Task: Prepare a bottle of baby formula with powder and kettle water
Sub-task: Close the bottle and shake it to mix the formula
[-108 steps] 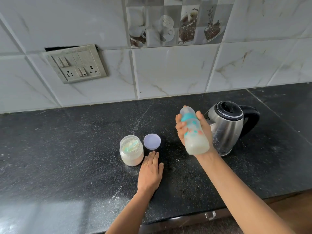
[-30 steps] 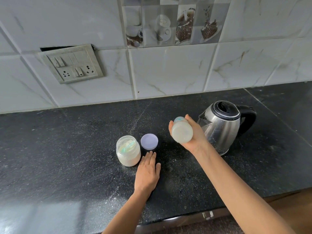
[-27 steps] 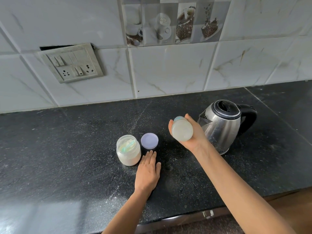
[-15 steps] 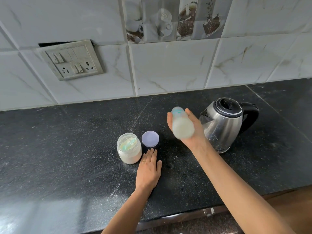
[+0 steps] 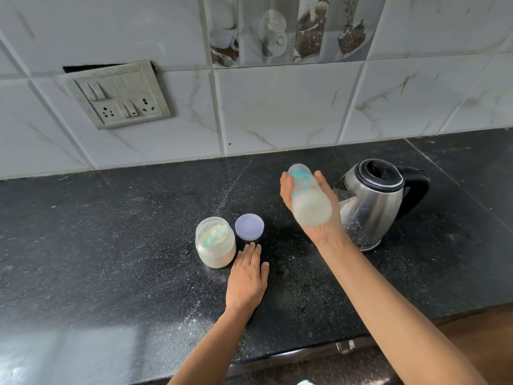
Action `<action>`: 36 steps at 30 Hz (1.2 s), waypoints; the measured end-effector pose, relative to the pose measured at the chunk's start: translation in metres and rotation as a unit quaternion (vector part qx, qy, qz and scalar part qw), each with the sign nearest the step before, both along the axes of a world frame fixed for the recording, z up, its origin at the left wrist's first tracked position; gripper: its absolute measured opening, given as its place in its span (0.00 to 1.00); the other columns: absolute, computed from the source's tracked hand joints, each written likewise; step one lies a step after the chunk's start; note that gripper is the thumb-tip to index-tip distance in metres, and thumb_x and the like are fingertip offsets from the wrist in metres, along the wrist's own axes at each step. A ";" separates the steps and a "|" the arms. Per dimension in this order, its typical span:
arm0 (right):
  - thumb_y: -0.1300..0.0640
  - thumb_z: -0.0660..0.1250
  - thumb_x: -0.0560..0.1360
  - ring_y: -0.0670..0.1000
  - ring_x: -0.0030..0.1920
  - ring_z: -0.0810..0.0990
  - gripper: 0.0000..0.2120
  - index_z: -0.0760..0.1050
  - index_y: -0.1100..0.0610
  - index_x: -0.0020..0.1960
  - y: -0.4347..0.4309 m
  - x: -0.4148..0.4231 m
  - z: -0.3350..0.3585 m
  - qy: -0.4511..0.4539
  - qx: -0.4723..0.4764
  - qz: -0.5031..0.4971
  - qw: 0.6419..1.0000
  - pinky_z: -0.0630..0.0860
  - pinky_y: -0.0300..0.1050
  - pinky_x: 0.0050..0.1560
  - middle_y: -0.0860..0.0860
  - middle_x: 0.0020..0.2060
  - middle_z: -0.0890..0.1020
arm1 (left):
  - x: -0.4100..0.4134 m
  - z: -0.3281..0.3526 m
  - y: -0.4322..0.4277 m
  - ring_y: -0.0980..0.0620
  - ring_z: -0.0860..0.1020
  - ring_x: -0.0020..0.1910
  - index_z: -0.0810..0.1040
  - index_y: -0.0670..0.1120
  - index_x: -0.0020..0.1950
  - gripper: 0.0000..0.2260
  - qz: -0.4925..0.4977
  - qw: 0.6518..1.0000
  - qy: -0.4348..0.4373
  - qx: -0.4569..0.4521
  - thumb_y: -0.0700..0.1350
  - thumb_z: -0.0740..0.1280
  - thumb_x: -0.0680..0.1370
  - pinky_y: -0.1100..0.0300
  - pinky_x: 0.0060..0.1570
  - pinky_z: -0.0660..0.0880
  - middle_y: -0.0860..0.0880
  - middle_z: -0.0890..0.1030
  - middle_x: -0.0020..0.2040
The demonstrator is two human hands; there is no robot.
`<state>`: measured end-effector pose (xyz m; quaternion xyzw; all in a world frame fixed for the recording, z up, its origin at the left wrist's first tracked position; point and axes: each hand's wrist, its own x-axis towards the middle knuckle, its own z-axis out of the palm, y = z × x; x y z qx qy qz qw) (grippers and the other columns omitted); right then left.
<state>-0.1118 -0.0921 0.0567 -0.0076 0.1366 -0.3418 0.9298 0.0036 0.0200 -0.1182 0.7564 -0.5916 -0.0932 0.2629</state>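
Milky-white liquid fills the baby bottle (image 5: 306, 200), so powder and water look to be in already and this reads as the mixing stage, late in the task. Right hand (image 5: 316, 215) grips it, tilted with its base toward the camera, blurred, raised above the desk (image 5: 111, 245) just in front of the steel kettle (image 5: 372, 201); thumb one side, fingers (image 5: 323, 180) wrapped behind. Left hand (image 5: 245, 279) lies flat and empty beside the open powder jar (image 5: 215, 243). Its lilac lid (image 5: 249, 227) sits off, so closing up seems left.
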 end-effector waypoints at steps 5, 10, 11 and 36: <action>0.62 0.74 0.69 0.61 0.47 0.79 0.26 0.69 0.71 0.61 0.000 0.001 -0.004 -0.005 -0.019 0.011 1.000 0.80 0.52 0.49 0.64 0.54 0.74 | 0.001 0.001 0.000 0.49 0.59 0.74 0.64 0.43 0.73 0.22 -0.002 1.000 -0.002 -0.003 0.50 0.55 0.81 0.62 0.71 0.46 0.45 0.65 0.73; 0.57 0.69 0.73 0.63 0.47 0.79 0.22 0.68 0.65 0.62 -0.002 0.001 -0.004 -0.028 0.009 -0.049 0.998 0.81 0.58 0.44 0.66 0.50 0.76 | 0.000 0.001 0.002 0.50 0.58 0.74 0.63 0.43 0.74 0.22 -0.003 1.000 -0.002 -0.001 0.50 0.55 0.82 0.62 0.71 0.45 0.45 0.64 0.74; 0.58 0.70 0.72 0.64 0.47 0.79 0.24 0.67 0.67 0.63 -0.004 0.001 -0.008 -0.035 0.009 -0.008 0.999 0.80 0.58 0.47 0.66 0.51 0.76 | 0.001 0.001 0.001 0.50 0.58 0.75 0.63 0.43 0.74 0.22 -0.004 1.000 0.000 -0.002 0.50 0.55 0.82 0.62 0.71 0.45 0.45 0.64 0.74; 0.57 0.69 0.73 0.58 0.46 0.80 0.25 0.68 0.61 0.68 -0.007 -0.008 -0.015 -0.002 -0.144 0.084 0.986 0.80 0.49 0.49 0.63 0.54 0.75 | 0.001 0.002 0.001 0.50 0.57 0.75 0.62 0.44 0.74 0.22 -0.004 1.000 0.000 -0.001 0.50 0.54 0.82 0.63 0.71 0.43 0.46 0.63 0.75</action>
